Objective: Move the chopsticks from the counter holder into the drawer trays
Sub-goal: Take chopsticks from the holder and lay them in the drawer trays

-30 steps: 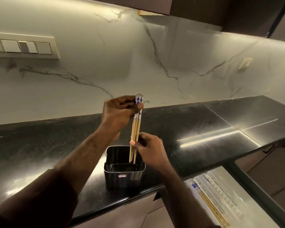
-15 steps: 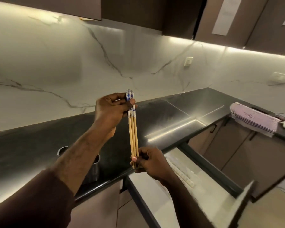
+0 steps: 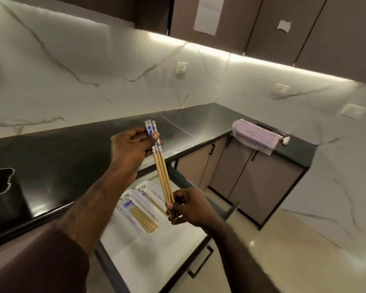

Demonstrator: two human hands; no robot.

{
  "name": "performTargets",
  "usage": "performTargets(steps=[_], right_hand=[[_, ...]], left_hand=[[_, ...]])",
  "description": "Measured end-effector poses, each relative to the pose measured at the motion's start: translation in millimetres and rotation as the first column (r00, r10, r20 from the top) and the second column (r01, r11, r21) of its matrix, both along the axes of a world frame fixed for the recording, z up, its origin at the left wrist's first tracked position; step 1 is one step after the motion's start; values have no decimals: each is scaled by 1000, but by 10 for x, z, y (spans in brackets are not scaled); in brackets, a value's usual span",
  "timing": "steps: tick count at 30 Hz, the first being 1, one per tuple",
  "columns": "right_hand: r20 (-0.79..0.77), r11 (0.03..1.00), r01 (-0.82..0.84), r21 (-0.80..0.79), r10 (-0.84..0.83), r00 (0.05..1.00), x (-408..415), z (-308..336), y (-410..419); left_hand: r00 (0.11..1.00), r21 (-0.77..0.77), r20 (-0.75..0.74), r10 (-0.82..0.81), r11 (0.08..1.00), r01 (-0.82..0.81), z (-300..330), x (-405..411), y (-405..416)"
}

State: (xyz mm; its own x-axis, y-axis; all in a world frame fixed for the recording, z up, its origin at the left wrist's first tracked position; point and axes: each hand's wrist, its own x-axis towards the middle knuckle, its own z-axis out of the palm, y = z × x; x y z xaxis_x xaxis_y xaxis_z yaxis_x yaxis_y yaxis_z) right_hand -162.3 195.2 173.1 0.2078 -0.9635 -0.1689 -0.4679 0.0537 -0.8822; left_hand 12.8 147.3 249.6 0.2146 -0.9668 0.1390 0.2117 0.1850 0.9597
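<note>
Transfer was the step in hand: you held the chopsticks (image 3: 161,166) over the open drawer (image 3: 156,250), your left hand (image 3: 131,146) pinching their patterned tops at 12 o'clock, your right hand (image 3: 188,206) pinching the tips at 6. Next, I judge, you needed to lower them into a tray (image 3: 133,208) beside those already stored.

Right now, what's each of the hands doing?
Left hand: pinching the chopsticks near their patterned tops.
Right hand: pinching the same chopsticks at their lower tips.
</note>
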Motion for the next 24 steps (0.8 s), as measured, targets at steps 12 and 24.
performTargets(steps=[12, 24], right_hand=[[-102, 998, -11, 62, 17, 995, -919, -214, -395], [-194, 959, -49, 280, 106, 975, -1136, -779, -1528]], left_hand=[[997, 76, 71, 15, 997, -20, -371, -948, -391], [995, 322, -59, 81, 945, -58, -1265, -1065, -1506]])
